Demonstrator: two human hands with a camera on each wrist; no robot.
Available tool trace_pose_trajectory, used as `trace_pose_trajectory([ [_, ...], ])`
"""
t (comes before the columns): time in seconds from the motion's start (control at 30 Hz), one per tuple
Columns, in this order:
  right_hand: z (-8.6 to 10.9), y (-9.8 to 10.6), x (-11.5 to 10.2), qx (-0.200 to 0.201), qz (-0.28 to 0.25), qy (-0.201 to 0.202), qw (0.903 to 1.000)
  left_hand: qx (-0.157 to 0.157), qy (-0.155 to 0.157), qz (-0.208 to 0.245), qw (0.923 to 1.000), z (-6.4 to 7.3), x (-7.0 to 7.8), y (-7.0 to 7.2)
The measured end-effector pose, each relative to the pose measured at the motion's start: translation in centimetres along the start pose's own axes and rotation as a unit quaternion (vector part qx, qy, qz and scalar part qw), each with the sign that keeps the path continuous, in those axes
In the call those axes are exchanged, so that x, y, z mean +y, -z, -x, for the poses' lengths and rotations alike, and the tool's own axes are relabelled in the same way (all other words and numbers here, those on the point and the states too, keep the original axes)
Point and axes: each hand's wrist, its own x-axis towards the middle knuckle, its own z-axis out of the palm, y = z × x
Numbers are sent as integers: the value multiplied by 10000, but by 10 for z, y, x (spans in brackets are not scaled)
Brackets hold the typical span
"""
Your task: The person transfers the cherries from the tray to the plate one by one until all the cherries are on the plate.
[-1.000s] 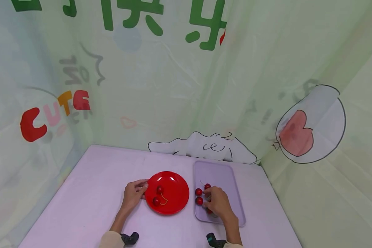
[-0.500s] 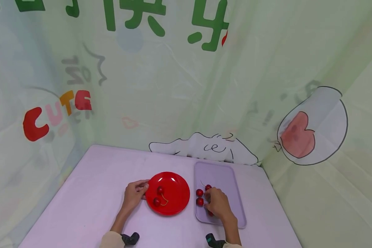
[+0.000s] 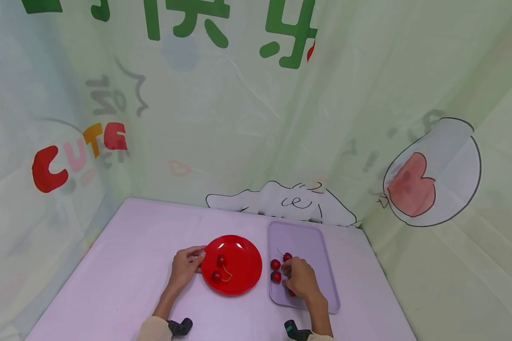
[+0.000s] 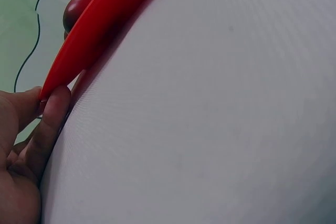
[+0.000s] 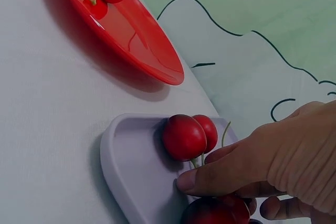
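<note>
My left hand (image 3: 184, 269) pinches the left rim of a red plate (image 3: 245, 272) between thumb and fingers; in the left wrist view that rim sits slightly above the table. Two cherries (image 3: 216, 276) joined by green stems lie on the plate's left half. Over a lilac tray (image 3: 309, 239) to the right, my right hand (image 3: 303, 280) reaches in among several cherries (image 3: 275, 276). Seen from the right wrist, the thumb and fingers close on the stems of a pair of cherries (image 5: 184, 137). More dark cherries (image 5: 210, 212) lie under the hand, partly hidden by it.
The pale pink table (image 3: 153, 232) carries the plate and tray side by side. A printed cloth (image 3: 222, 118) hangs behind the table and along both sides. A dark wrist device (image 3: 180, 327) sits on each wrist.
Both hands stay nearly where they were, the left at the plate and the right over the tray. The whole view has shifted slightly with the head.
</note>
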Motion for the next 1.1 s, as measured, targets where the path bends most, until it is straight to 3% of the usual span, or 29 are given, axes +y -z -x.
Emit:
trace_pose_trajectory([
  [0.4,2,1,4,68,-387,-80,9992,23,-27,-34,10000,-2,3,0],
  [0.7,8,4,1,484,-759,-267,9956,81,31,-116,9999,-3,-2,-1],
  [1.1,6,-11,8,1185,-1539,-737,9782,82,28,-121,9999,-2,-1,-1],
])
